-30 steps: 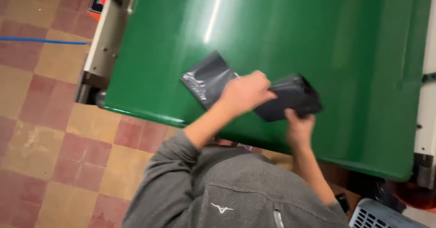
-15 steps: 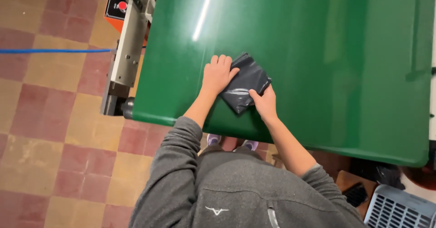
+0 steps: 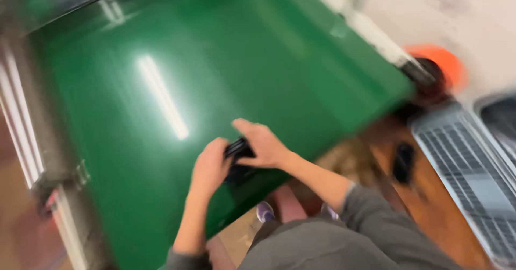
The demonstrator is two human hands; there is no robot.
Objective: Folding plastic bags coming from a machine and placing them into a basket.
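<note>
A small folded black plastic bag [image 3: 238,148] is held between both of my hands over the near edge of a shiny green table [image 3: 177,76]. My left hand [image 3: 209,168] grips it from the left side, fingers curled around it. My right hand [image 3: 263,145] covers it from the right with fingers stretched across the top. Most of the bag is hidden by my hands. The picture is blurred by motion.
A grey slotted plastic crate [image 3: 473,178] stands at the right on a brown floor. An orange round object [image 3: 438,68] lies past the table's right corner. A metal frame [image 3: 27,141] runs along the table's left side. My shoe [image 3: 265,212] shows below the table edge.
The view has swung round sharply, so the table now slants and the crate shows at the right. The bag looks folded smaller and is now pinched between both hands instead of pressed flat.
</note>
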